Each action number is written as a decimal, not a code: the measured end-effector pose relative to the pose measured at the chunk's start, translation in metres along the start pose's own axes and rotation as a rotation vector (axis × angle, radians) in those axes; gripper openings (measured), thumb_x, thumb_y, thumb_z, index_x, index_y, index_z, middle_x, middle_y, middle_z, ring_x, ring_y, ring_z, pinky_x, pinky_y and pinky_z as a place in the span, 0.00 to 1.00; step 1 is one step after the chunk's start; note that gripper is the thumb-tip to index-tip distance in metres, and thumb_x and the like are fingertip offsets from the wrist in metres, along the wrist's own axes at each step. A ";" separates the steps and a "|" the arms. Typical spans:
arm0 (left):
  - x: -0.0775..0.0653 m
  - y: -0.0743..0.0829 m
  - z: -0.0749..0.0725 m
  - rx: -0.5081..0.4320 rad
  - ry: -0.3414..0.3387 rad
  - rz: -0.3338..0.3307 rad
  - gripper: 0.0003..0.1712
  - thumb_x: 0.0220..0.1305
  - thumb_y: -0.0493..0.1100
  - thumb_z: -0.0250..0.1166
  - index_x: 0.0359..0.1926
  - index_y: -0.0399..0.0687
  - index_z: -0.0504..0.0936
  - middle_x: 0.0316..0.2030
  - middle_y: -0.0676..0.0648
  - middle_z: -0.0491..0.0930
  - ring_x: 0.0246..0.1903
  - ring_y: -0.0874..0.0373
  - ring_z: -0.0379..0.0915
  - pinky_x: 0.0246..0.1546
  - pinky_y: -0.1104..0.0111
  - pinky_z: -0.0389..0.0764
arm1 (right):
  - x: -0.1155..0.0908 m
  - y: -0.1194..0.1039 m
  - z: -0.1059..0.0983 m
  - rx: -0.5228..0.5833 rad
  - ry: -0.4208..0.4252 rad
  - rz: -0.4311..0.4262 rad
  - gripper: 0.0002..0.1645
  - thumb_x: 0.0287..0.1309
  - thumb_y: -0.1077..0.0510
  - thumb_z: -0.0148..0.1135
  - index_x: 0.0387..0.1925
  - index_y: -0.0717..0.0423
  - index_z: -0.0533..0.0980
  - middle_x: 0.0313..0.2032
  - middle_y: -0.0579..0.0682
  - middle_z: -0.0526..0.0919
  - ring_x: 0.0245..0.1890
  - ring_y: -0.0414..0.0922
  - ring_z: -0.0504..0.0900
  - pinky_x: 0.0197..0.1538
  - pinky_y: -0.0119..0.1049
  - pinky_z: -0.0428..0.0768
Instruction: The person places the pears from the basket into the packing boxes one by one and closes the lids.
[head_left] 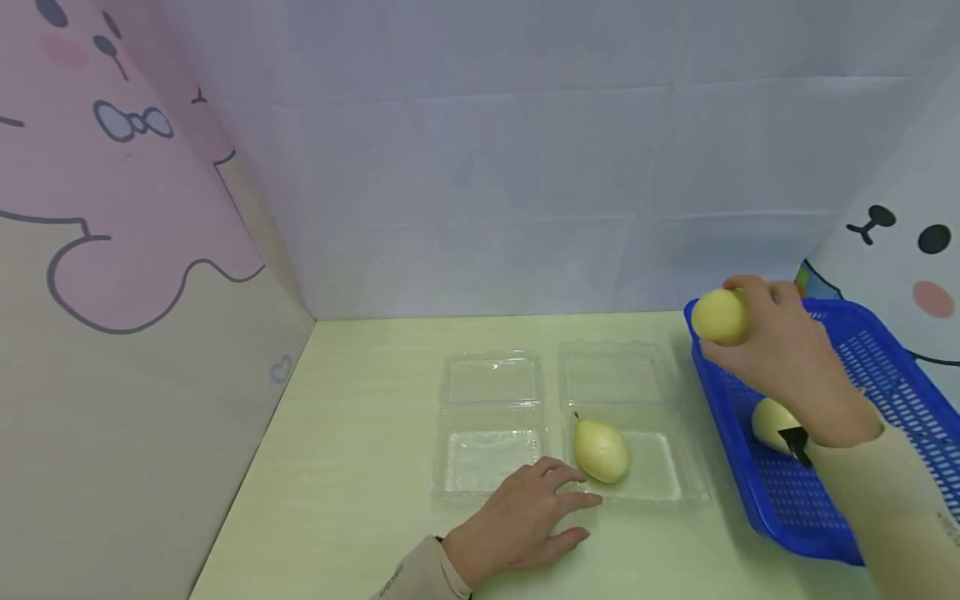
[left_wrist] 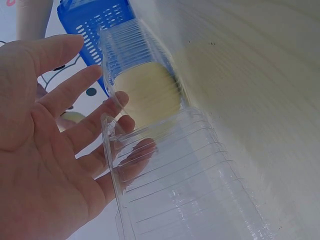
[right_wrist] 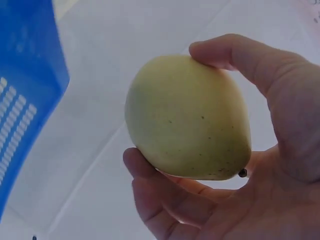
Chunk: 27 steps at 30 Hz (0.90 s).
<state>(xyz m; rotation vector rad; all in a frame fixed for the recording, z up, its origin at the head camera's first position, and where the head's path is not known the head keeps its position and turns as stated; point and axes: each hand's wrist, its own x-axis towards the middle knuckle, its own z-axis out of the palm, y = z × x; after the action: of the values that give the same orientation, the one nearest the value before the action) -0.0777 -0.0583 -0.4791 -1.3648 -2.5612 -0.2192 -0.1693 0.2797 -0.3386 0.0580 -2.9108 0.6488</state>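
A yellow pear [right_wrist: 187,117] is gripped between thumb and fingers of my right hand [head_left: 787,358], up over the left rim of the blue basket [head_left: 787,542]. Another pear [head_left: 602,451] lies in the left part of the right clear plastic box [head_left: 652,467], its stem pointing away from me. My left hand [head_left: 521,521] has its fingers spread at the near edge of the boxes, fingertips close to that pear, and holds nothing. In the left wrist view, the fingertips overlap the wall of the left clear box [left_wrist: 175,170].
Inside the basket lies one more pear [head_left: 772,425], partly hidden by the right forearm. The left clear plastic box [head_left: 491,467] stands beside the right one, both with lids folded back. A white cloth backdrop [head_left: 480,192] closes off the table's far edge; printed panels flank both sides.
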 end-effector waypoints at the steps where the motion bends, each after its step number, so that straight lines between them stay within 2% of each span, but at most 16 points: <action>1: 0.000 0.000 0.000 0.000 0.002 -0.002 0.21 0.72 0.61 0.68 0.62 0.68 0.87 0.61 0.58 0.84 0.60 0.60 0.79 0.52 0.70 0.82 | -0.002 -0.004 0.004 -0.004 -0.008 -0.014 0.48 0.61 0.48 0.73 0.75 0.61 0.61 0.64 0.81 0.62 0.40 0.72 0.78 0.34 0.63 0.76; 8: 0.000 -0.001 0.000 -0.011 -0.006 -0.008 0.21 0.72 0.61 0.68 0.62 0.68 0.86 0.61 0.58 0.83 0.61 0.60 0.79 0.51 0.69 0.83 | -0.021 -0.026 0.035 -0.016 -0.089 -0.073 0.47 0.56 0.48 0.78 0.70 0.59 0.65 0.57 0.78 0.69 0.28 0.61 0.78 0.27 0.52 0.78; 14: 0.000 -0.001 -0.001 -0.013 -0.013 -0.001 0.21 0.73 0.61 0.67 0.62 0.68 0.86 0.61 0.57 0.83 0.61 0.60 0.79 0.53 0.69 0.83 | -0.040 -0.039 0.061 -0.053 -0.130 -0.133 0.43 0.50 0.49 0.80 0.64 0.58 0.70 0.53 0.74 0.75 0.26 0.56 0.77 0.26 0.49 0.77; 21: 0.001 0.000 -0.001 -0.017 -0.030 -0.004 0.21 0.73 0.61 0.67 0.63 0.68 0.86 0.62 0.57 0.83 0.61 0.60 0.78 0.53 0.69 0.83 | -0.053 -0.040 0.085 -0.131 -0.188 -0.171 0.42 0.44 0.48 0.82 0.60 0.55 0.73 0.46 0.67 0.78 0.22 0.51 0.74 0.23 0.45 0.75; 27: 0.001 -0.001 -0.001 -0.033 -0.033 -0.011 0.21 0.74 0.61 0.66 0.63 0.68 0.86 0.61 0.57 0.83 0.61 0.60 0.79 0.52 0.69 0.83 | -0.062 -0.035 0.098 -0.218 -0.183 -0.265 0.40 0.41 0.52 0.83 0.56 0.56 0.74 0.39 0.60 0.77 0.20 0.45 0.71 0.20 0.40 0.70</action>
<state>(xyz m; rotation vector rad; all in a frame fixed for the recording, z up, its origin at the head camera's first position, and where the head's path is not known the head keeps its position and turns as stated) -0.0790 -0.0579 -0.4781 -1.3780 -2.6038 -0.2440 -0.1201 0.2065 -0.4219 0.4910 -3.0479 0.2946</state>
